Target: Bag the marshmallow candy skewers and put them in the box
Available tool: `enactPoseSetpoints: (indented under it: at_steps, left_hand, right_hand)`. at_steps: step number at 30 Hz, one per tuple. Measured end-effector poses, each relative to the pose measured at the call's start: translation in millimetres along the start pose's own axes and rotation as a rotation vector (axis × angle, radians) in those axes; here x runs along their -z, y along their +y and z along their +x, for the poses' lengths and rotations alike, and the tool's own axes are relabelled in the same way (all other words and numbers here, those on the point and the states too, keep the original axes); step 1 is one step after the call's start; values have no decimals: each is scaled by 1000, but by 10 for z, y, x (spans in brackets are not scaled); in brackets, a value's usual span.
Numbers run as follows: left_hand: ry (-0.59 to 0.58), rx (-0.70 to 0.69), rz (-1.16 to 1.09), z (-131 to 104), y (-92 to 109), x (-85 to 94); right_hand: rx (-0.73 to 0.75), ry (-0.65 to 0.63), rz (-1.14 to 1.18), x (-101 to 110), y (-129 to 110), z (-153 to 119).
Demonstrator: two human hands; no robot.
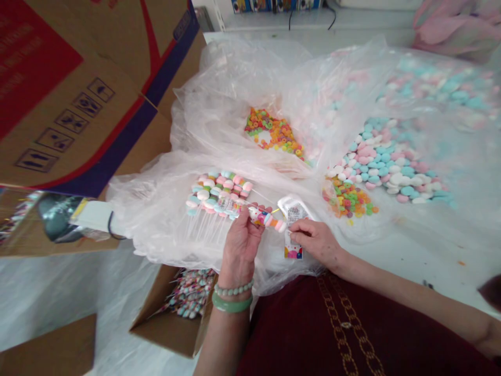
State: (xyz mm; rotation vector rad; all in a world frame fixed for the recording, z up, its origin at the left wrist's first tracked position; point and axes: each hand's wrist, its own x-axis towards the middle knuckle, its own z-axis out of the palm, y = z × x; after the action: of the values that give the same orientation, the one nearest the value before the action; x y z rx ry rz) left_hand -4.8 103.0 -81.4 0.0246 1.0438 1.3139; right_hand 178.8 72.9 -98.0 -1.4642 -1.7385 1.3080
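My left hand is closed around a candy skewer, whose pink, white and orange sweets point right. Printed clear wrapping with coloured dots lies around part of it. My right hand has thumb and fingers pinched together just right of the skewer's tip, over printed plastic wrappers lying in a white holder. What the pinch holds, if anything, is too small to make out. Behind my left hand, several finished candy skewers lie in rows on plastic sheeting, their thin sticks toward me.
Ring-shaped sweets lie in the sheeting at the back, with another pile of rings to the right. Pastel oval sweets spread beyond. A large carton stands left; an open box below holds skewers.
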Motion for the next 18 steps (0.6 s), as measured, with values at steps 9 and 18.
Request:
enactPoseSetpoints:
  at_steps: [9, 18]
  left_hand:
    - [-134, -131, 17, -20, -33, 9]
    - [-147, -129, 40, -46, -125, -4]
  right_hand:
    - [189, -96, -206, 10, -2, -30]
    - [-287, -316, 529, -66, -73, 4]
